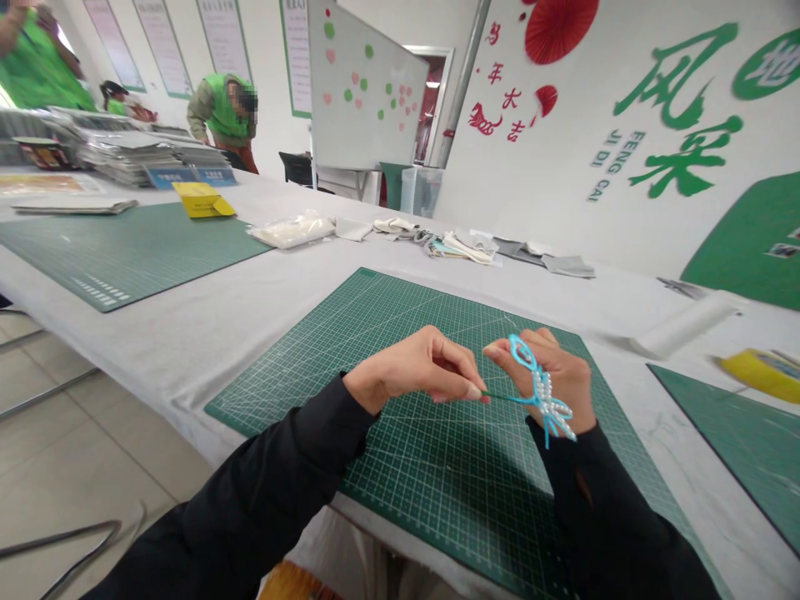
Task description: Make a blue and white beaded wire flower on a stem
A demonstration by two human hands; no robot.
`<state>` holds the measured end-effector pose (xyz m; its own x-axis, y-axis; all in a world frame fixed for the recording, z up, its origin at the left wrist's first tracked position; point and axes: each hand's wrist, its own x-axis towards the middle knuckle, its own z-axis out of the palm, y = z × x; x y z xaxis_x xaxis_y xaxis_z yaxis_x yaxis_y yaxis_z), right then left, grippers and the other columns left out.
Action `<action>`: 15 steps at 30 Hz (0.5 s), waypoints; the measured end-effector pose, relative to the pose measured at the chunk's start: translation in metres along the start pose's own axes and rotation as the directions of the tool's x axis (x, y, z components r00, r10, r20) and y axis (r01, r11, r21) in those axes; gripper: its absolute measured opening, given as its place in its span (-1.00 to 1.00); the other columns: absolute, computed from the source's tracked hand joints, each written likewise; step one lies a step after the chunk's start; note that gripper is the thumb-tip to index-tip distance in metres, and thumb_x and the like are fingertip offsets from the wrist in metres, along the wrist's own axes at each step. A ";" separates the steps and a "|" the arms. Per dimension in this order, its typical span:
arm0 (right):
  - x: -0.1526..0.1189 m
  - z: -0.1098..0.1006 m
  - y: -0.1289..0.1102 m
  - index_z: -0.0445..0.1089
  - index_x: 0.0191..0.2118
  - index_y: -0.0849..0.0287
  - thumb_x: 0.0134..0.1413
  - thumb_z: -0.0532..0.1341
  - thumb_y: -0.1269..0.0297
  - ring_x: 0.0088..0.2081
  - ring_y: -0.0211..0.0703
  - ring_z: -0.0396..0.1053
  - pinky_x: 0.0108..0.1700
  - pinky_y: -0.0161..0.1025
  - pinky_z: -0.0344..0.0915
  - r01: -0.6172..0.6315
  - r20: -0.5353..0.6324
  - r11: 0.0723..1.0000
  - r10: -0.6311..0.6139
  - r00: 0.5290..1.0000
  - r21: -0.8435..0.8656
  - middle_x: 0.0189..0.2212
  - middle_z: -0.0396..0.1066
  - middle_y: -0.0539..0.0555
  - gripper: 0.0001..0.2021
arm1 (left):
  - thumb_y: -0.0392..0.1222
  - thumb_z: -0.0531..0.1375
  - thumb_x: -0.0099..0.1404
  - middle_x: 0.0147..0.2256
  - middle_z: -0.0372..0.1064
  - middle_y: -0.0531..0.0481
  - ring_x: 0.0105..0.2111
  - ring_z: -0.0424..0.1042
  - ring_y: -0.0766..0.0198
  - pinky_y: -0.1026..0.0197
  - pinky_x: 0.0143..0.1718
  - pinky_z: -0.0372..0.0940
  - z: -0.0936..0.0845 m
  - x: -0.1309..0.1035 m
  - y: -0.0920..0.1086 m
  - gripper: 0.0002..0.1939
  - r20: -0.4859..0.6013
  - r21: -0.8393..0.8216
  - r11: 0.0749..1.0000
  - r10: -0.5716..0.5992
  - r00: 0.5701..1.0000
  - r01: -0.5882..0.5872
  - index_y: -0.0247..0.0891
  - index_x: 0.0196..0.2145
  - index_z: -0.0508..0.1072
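Observation:
My left hand (pixel 425 367) pinches the end of a thin green stem (pixel 500 396). That stem joins a light blue wire ornament (pixel 545 400) with white beads and a looped tip, which lies in front of my right hand (pixel 556 367). The fingers of my right hand are curled, with thumb and forefinger toward the stem's side; what they grip, if anything, is hidden behind the ornament. Both hands are above a green cutting mat (pixel 350 333) with a white grid.
Another green mat (pixel 143 250) lies at left with a yellow card (pixel 203 200). Fabric scraps (pixel 462 246), a plastic packet (pixel 293 229) and scissors (pixel 682 287) lie farther back. A yellow object (pixel 762 375) is at right. People in green vests are in the background.

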<state>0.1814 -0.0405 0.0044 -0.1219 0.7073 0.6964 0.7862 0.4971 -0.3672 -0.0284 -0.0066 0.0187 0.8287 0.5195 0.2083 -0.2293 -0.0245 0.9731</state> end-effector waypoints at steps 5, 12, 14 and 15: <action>-0.001 -0.001 0.003 0.51 -0.46 0.12 0.10 0.24 0.21 -0.48 -0.26 0.11 -0.39 -0.24 0.06 0.000 -0.047 0.997 -0.003 0.999 -0.076 -0.64 0.16 -0.06 -0.82 | -0.30 0.33 0.04 -0.59 0.30 0.08 -0.68 0.13 0.52 0.31 -0.59 0.10 0.000 0.003 -0.003 -0.96 -0.109 -0.117 0.992 0.041 0.993 -0.054 -0.33 -0.50 0.55; 0.004 -0.004 -0.004 0.48 -0.57 0.12 0.04 0.28 0.16 -0.54 -0.28 0.05 -0.42 -0.25 0.04 -0.087 -0.217 0.990 0.061 0.974 -0.115 -0.71 0.01 -0.10 -0.75 | -0.30 0.35 -0.01 -0.60 0.34 0.05 -0.69 0.16 0.54 0.37 -0.66 -0.07 -0.002 0.007 0.002 -0.88 -0.303 -0.223 0.971 0.020 0.953 -0.091 -0.37 -0.58 0.48; 0.004 -0.003 -0.005 0.51 -0.52 0.10 0.04 0.29 0.15 -0.54 -0.27 0.07 -0.39 -0.24 0.07 -0.110 -0.243 0.989 0.084 0.966 -0.098 -0.70 0.05 -0.11 -0.79 | -0.30 0.34 -0.01 -0.62 0.32 0.06 -0.68 0.16 0.55 0.38 -0.67 -0.10 -0.002 0.008 0.002 -0.89 -0.364 -0.242 0.965 0.006 0.931 -0.100 -0.38 -0.57 0.48; 0.004 -0.004 -0.005 0.52 -0.51 0.10 0.03 0.30 0.14 -0.53 -0.27 0.07 -0.38 -0.23 0.08 -0.118 -0.254 0.988 0.090 0.963 -0.097 -0.70 0.06 -0.11 -0.80 | -0.31 0.33 -0.01 -0.63 0.32 0.06 -0.69 0.16 0.55 0.39 -0.67 -0.10 -0.003 0.008 0.003 -0.90 -0.394 -0.250 0.962 0.000 0.919 -0.107 -0.38 -0.56 0.48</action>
<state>0.1790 -0.0422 0.0114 0.1077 0.5981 0.7942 0.8499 0.3590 -0.3856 -0.0235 -0.0002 0.0226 0.5603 0.8141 0.1526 -0.4372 0.1342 0.8893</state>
